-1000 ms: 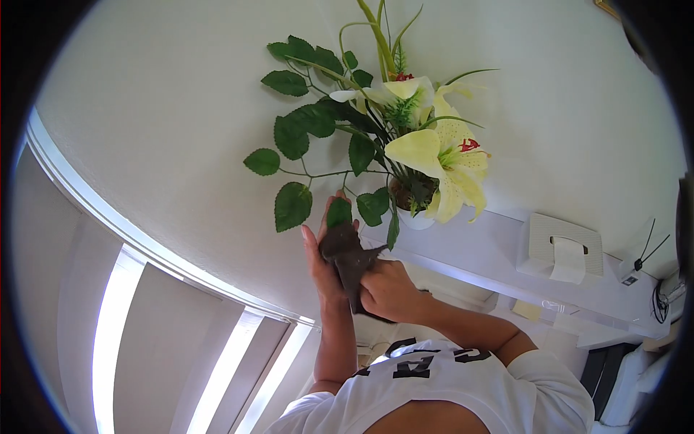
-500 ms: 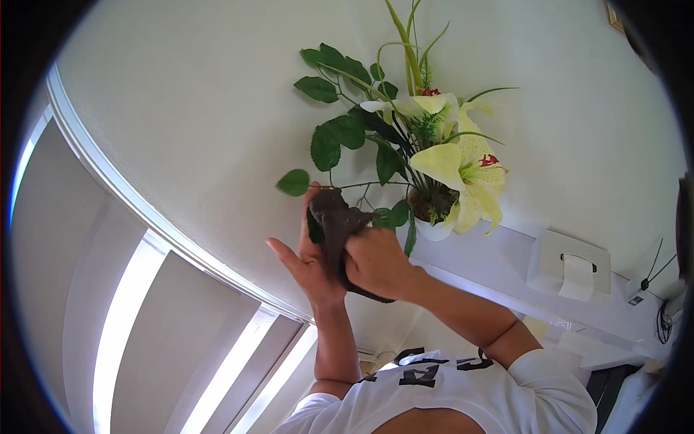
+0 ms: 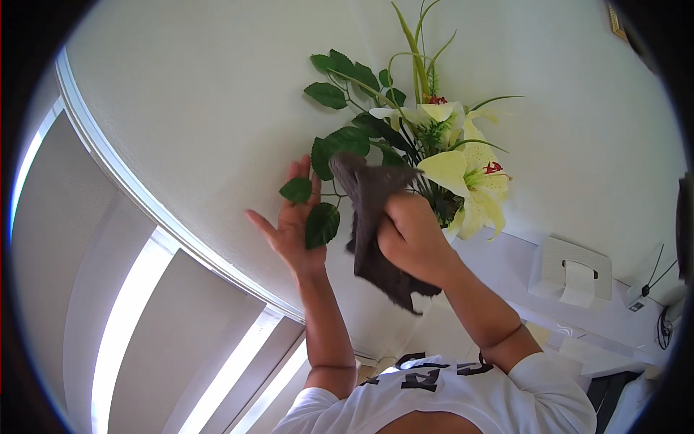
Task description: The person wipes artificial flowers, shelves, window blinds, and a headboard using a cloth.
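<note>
A potted flower arrangement, with yellow lilies (image 3: 473, 173) and green leaves (image 3: 322, 225) on thin stems, stands against the wall. My left hand (image 3: 295, 224) is open, palm up with spread fingers, behind and beside the lower leaves. A dark brown cloth (image 3: 372, 210) hangs from my right hand (image 3: 413, 235), whose fingers are closed around it. The cloth's upper end overlaps the leaves near the middle of the plant. Most of the pot is hidden behind my right hand and the flowers.
On the white shelf (image 3: 499, 257) at the right are a tissue box (image 3: 571, 272) and a small device with two antennas (image 3: 637, 298). Window blinds (image 3: 173, 333) fill the lower left. A picture frame corner (image 3: 617, 22) shows at the top right.
My right hand has moved up and right with the cloth, away from my left palm. My left hand has shifted left and opened wider. The plant appears slightly further right in view.
</note>
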`<state>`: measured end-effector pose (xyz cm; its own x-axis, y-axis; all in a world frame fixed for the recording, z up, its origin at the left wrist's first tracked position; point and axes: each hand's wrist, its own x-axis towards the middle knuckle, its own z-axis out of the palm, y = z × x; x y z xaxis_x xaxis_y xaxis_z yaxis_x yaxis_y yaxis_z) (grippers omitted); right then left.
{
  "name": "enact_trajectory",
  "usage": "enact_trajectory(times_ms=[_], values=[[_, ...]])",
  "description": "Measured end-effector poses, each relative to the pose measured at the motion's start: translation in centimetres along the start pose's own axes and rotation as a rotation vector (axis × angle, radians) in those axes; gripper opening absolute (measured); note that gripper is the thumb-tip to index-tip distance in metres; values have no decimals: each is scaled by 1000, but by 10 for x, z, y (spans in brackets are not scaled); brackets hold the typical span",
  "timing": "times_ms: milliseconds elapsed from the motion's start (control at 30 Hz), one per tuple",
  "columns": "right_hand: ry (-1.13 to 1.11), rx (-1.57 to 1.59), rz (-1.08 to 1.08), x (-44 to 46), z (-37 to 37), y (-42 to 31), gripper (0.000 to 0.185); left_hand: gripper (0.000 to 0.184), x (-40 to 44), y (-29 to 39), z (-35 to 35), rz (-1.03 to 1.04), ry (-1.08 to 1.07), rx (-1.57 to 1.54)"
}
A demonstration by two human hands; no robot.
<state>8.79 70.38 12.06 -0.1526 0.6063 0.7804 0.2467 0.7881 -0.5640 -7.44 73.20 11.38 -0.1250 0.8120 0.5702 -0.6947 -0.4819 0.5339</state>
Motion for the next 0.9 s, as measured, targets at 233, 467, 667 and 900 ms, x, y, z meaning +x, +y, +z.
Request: enact_trajectory(times_ms=[233, 467, 667, 900], values=[[-22, -261, 45, 24, 49, 28, 4, 91, 3, -9, 7, -158, -90, -78], [-53, -15, -94, 9, 45, 29, 6, 94, 6, -7, -6, -126, 41, 117], [307, -62, 22, 11, 30, 38, 3, 95, 45, -17, -9, -120, -153, 64], [189, -359, 153, 34, 46, 58, 6, 98, 66, -27, -20, -463, -369, -383]])
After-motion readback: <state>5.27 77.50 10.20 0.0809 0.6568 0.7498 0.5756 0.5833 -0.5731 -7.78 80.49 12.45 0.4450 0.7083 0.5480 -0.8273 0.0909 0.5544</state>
